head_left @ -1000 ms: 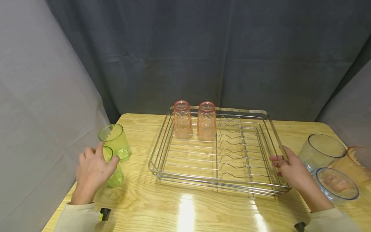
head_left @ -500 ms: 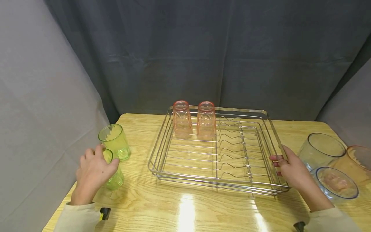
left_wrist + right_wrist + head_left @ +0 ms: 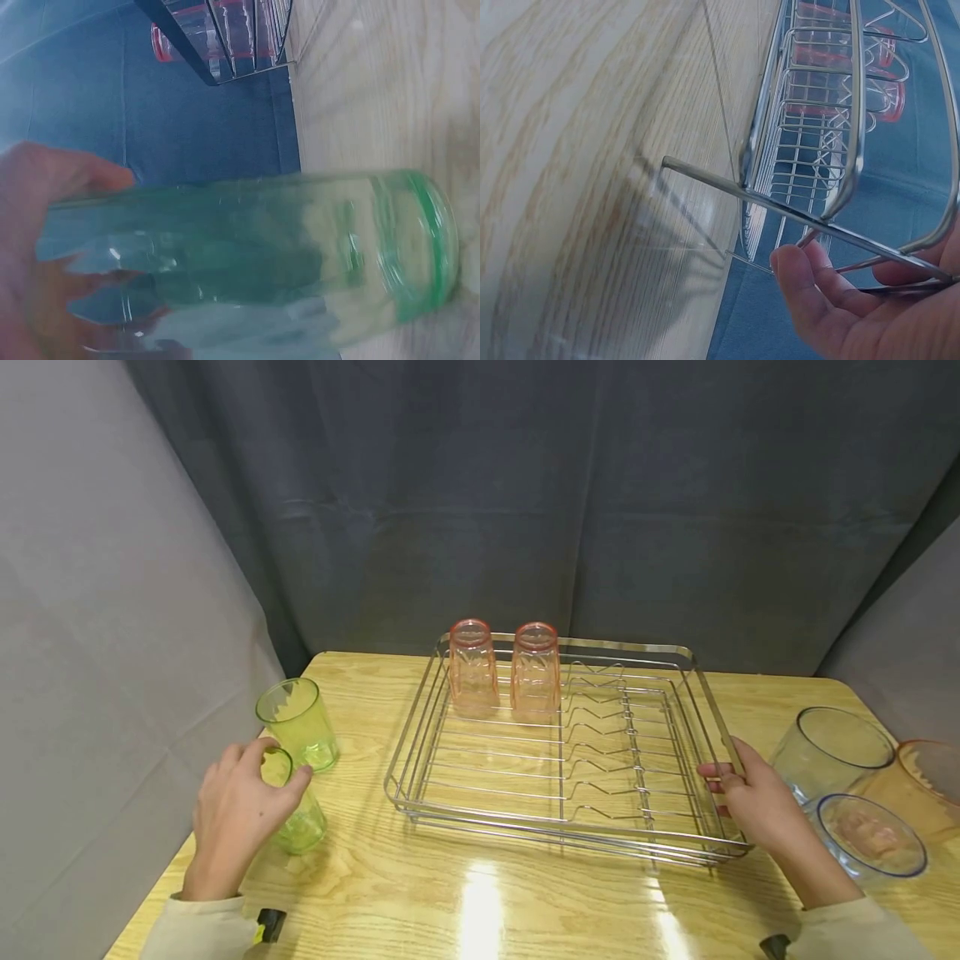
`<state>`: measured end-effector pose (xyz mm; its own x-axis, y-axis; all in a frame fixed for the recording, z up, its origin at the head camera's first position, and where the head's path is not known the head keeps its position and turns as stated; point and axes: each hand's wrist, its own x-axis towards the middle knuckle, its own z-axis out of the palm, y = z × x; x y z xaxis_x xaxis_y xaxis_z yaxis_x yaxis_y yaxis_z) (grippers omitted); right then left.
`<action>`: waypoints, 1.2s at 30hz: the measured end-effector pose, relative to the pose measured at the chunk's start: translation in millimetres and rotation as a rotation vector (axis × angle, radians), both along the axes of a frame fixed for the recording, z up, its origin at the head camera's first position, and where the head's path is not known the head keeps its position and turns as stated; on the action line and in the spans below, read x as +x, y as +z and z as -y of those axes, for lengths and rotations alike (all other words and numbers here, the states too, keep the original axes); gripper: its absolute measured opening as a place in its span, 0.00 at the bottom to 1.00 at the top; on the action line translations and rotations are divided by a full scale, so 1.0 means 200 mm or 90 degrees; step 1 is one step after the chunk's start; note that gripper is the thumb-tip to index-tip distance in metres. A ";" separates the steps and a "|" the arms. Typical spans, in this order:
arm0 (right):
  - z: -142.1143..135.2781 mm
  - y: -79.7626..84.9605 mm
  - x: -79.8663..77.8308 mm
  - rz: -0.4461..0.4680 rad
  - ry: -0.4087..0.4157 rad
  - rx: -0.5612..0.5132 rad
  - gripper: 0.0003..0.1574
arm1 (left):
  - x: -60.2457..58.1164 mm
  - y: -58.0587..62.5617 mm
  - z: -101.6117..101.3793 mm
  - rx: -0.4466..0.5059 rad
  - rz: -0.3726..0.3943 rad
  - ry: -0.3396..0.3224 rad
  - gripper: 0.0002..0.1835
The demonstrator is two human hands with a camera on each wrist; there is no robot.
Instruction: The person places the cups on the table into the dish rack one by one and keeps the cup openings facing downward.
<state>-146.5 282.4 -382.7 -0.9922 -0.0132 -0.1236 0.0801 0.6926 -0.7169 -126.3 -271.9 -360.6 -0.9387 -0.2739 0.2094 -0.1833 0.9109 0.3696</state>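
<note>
My left hand grips a clear green drinking glass near its upper rim, thumb on one side and fingers on the other. The glass leans slightly, its base low at the wooden table; I cannot tell whether it touches. In the left wrist view, the same glass fills the middle, with the fingers partly seen through it. A second green glass stands upright just behind. On the right, my right hand holds the side rim of a metal wire dish rack, fingers curled under the bar.
Two pink glasses stand upside down at the rack's back left. Right of the rack are a pale clear glass, an orange one and a blue-rimmed one. A dark curtain hangs behind the wooden table.
My left hand has come down slightly and closed around the nearer green glass, which now leans a little. The right hand and the rack have stayed in place.
</note>
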 end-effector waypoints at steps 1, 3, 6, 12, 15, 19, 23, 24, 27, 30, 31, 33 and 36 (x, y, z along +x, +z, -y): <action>0.00 0.00 0.00 0.000 -0.001 0.000 0.35 | 0.01 0.00 0.00 0.003 -0.016 -0.001 0.31; 0.00 0.00 0.00 0.000 -0.002 0.001 0.35 | 0.02 0.00 -0.01 0.008 -0.037 0.002 0.30; 0.00 0.01 0.00 -0.003 -0.004 0.001 0.35 | 0.04 0.02 -0.02 0.022 -0.054 0.010 0.30; 0.01 0.01 0.00 -0.005 -0.004 0.000 0.35 | 0.07 0.08 -0.04 0.047 -0.078 -0.005 0.28; 0.01 0.01 0.00 -0.005 -0.005 0.001 0.35 | 0.08 0.10 -0.04 0.066 -0.071 -0.016 0.28; 0.01 0.01 0.00 -0.005 -0.006 0.002 0.35 | 0.08 0.12 -0.04 0.090 -0.051 -0.023 0.28; 0.01 0.01 0.00 -0.007 -0.010 0.005 0.35 | 0.09 0.13 -0.02 0.122 -0.029 -0.025 0.30; 0.01 0.01 0.00 -0.007 -0.010 0.005 0.35 | 0.09 0.14 -0.02 0.129 -0.025 -0.026 0.31; 0.01 0.01 0.00 -0.008 -0.009 0.006 0.35 | 0.10 0.15 -0.02 0.146 -0.025 -0.028 0.31; 0.01 0.00 0.00 -0.009 -0.008 0.006 0.35 | 0.10 0.16 -0.02 0.148 -0.038 -0.031 0.30; 0.01 0.00 0.00 -0.009 -0.007 0.006 0.35 | 0.10 0.17 -0.02 0.150 -0.043 -0.033 0.30; 0.01 0.00 0.00 -0.008 -0.007 0.006 0.35 | 0.10 0.18 -0.02 0.152 -0.055 -0.036 0.30; 0.01 0.01 0.00 -0.006 -0.006 0.007 0.35 | 0.10 0.20 -0.03 0.160 -0.077 -0.041 0.28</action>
<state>-146.4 280.7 -381.1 -0.9934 -0.0024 -0.1147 0.0803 0.6995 -0.7101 -105.4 -266.0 -320.1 -0.9282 -0.2718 0.2543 -0.0687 0.7966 0.6006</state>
